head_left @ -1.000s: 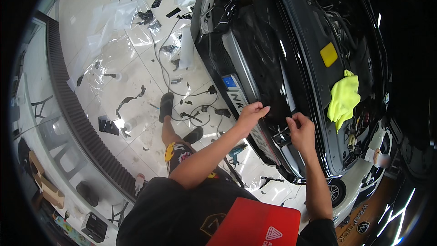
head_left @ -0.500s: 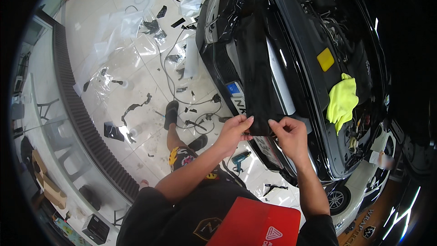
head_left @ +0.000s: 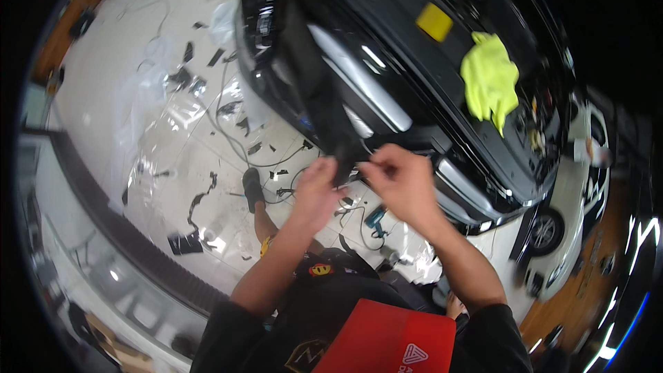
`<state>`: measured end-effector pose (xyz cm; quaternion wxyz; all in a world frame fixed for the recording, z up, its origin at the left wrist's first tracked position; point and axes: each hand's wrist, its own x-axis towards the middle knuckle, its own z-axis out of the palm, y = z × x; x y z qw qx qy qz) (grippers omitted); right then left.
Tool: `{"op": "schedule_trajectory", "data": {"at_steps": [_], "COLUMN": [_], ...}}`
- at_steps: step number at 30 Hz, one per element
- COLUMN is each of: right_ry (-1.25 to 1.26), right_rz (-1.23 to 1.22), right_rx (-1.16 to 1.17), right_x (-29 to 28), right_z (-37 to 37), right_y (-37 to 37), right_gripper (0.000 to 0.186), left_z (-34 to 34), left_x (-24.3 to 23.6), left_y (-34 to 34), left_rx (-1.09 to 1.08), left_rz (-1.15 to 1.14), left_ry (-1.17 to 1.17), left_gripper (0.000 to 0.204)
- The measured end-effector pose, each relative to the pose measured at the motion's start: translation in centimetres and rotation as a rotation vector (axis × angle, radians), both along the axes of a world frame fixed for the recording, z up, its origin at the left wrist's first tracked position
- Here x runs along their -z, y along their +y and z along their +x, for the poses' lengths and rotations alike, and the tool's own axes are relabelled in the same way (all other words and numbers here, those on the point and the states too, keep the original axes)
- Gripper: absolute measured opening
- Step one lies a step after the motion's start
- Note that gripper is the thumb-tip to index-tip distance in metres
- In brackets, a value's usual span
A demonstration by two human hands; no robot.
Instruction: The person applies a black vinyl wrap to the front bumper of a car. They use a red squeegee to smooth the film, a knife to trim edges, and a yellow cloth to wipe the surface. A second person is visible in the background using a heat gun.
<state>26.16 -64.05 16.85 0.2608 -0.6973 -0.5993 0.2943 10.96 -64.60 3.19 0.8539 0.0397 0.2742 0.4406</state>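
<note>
My left hand [head_left: 316, 188] and my right hand [head_left: 399, 178] are raised close together in front of a black car's front end [head_left: 359, 62]. Both pinch the lower end of a long dark strip of film [head_left: 324, 114] that runs up from my fingers across the bumper. The left fingers grip its left edge, the right fingers its right corner. A bright yellow cloth [head_left: 489, 79] lies on the open engine bay to the right. A small yellow square pad [head_left: 434, 22] sits just beyond it.
The pale glossy floor [head_left: 159, 117] to the left is littered with dark film scraps, clear sheeting and a thin cable. A dark drain grate [head_left: 131, 238] curves along the lower left. A blue tool [head_left: 376, 220] lies by my feet. A white car [head_left: 577, 186] stands at the right.
My hands have pulled back from the bumper toward me and come closer together, drawing the dark strip away from the car. My head has moved closer over the car's front.
</note>
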Motion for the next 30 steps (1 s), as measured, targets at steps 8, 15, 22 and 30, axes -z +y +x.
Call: {"op": "schedule_trajectory", "data": {"at_steps": [8, 15, 22, 30], "right_ry": [-0.045, -0.339, -0.534, -0.58], "right_rz": [0.051, -0.038, -0.01, -0.087], "right_rx": [0.088, 0.206, 0.174, 0.15], "right_x": [2.1, 4.6, 5.3, 3.8], "right_z": [-1.2, 6.1, 7.6, 7.4], "right_y": [-0.2, 1.8, 3.0, 3.5], "right_gripper": [0.017, 0.022, 0.02, 0.021], "left_z": [-1.8, 6.9, 10.2, 10.6], "left_x": [0.9, 4.3, 6.2, 5.8], "left_y": [0.1, 1.6, 3.5, 3.7], "left_rx": [0.098, 0.163, 0.193, 0.205], "left_rz": [0.077, 0.001, 0.062, 0.028], "left_ry": [0.144, 0.224, 0.291, 0.322], "left_gripper": [0.018, 0.019, 0.021, 0.023]}}
